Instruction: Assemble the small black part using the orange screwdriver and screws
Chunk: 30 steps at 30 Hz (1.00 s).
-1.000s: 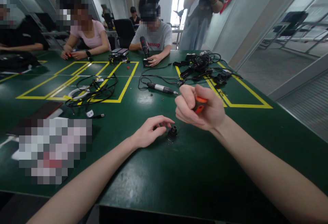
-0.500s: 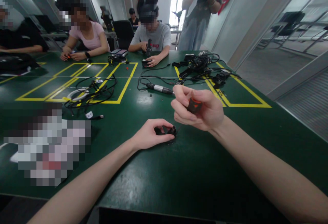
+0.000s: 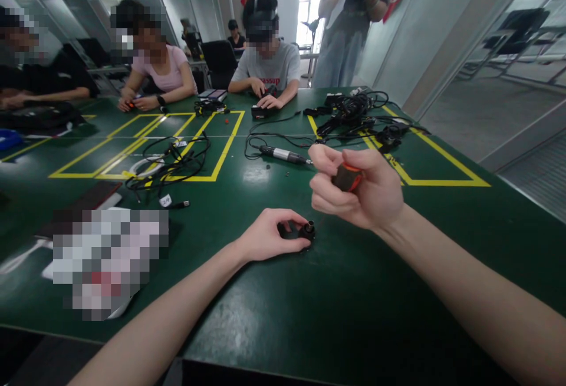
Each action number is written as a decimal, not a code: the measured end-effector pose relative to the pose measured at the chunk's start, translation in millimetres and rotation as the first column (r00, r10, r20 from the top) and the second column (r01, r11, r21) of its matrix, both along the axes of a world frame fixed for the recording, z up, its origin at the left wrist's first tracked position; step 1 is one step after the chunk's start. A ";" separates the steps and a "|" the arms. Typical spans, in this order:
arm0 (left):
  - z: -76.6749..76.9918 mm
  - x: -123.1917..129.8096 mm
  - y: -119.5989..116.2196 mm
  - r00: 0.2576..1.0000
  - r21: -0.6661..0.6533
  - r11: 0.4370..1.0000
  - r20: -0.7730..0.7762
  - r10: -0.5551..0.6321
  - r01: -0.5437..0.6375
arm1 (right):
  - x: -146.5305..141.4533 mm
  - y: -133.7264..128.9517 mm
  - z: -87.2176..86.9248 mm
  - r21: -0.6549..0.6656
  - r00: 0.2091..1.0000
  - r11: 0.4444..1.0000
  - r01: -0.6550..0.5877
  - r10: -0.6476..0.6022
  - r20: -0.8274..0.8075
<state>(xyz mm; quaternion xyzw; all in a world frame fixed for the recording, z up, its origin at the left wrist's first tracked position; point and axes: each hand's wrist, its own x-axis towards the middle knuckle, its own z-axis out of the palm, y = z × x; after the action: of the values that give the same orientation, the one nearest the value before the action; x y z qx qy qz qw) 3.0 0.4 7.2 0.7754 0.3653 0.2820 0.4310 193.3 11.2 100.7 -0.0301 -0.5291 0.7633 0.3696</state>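
Note:
Low over the green table (image 3: pixel 247 292), my left hand (image 3: pixel 269 236) pinches a small black part (image 3: pixel 308 231) between thumb and fingers. A short round metal piece sticks up from the top of that part. My right hand (image 3: pixel 374 188) is raised to the right of it and a little farther off. Its fingers are curled round a small black and orange object (image 3: pixel 347 177), mostly hidden by the grip, so its kind cannot be made out. The two held things are apart.
Behind my right hand lies an electric screwdriver (image 3: pixel 285 155) with its cord. Black cables (image 3: pixel 349 112) are heaped at the back right, more (image 3: pixel 177 162) at the left. A blurred-out bag-like item (image 3: pixel 110 256) lies front left. Several people sit or stand across the table.
The view has shifted slightly, so everything sits a bit farther right. In my right hand the black and orange object shows more of its dark face. My left hand keeps its pinch.

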 end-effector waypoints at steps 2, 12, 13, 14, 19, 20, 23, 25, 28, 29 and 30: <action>0.1 -0.5 -0.2 1.000 -0.007 1.000 0.005 -0.001 0.001 | -2.2 -1.1 0.4 0.028 1.000 1.000 0.012 -0.013 0.005; -1.5 -3.1 1.0 1.000 0.020 1.000 0.023 -0.008 0.007 | -2.9 2.5 -4.2 0.055 0.991 0.991 -0.123 0.125 -0.040; -1.6 -3.3 1.0 1.000 0.022 1.000 0.018 -0.004 0.004 | -2.7 2.9 -4.6 0.057 0.993 0.992 -0.112 0.114 -0.036; -1.6 -3.4 1.0 1.000 0.024 1.000 0.011 -0.001 0.001 | -2.8 3.3 -5.0 0.057 0.995 0.994 -0.093 0.095 -0.029; -3.2 -3.7 1.5 1.000 0.035 0.999 0.013 0.000 -0.001 | -4.5 6.2 -6.4 0.116 1.000 0.993 0.014 -0.011 -0.020; -3.7 -3.7 1.5 1.000 0.037 0.999 0.014 0.000 0.000 | -4.7 6.6 -6.3 0.119 1.000 0.993 0.019 -0.018 -0.006; -5.6 -4.0 1.4 1.000 0.049 0.999 0.001 -0.004 0.004 | -5.1 6.1 -6.4 0.058 0.998 0.998 0.030 -0.034 0.059; -6.8 -4.3 1.2 1.000 0.067 0.998 -0.004 -0.001 0.001 | -5.8 4.6 -7.5 0.018 0.997 1.000 0.019 -0.021 0.070; -8.9 -4.8 0.8 1.000 0.094 0.996 -0.027 0.001 0.001 | -8.2 1.3 -10.2 0.044 0.998 0.999 -0.031 0.029 0.051; -9.8 -4.8 0.6 0.999 0.107 0.994 -0.040 -0.002 0.007 | -9.2 -0.1 -11.1 0.062 0.999 0.997 -0.038 0.036 0.036; -10.7 -4.7 0.4 0.999 0.125 0.992 -0.051 -0.005 0.011 | -10.3 -1.8 -11.9 0.079 0.999 0.996 -0.047 0.044 0.030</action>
<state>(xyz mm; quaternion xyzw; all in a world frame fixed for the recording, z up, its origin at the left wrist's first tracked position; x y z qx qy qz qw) -1.7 0.8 -3.5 0.8093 0.3546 0.2828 0.3731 183.0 9.4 88.8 -0.0141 -0.5650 0.7492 0.3454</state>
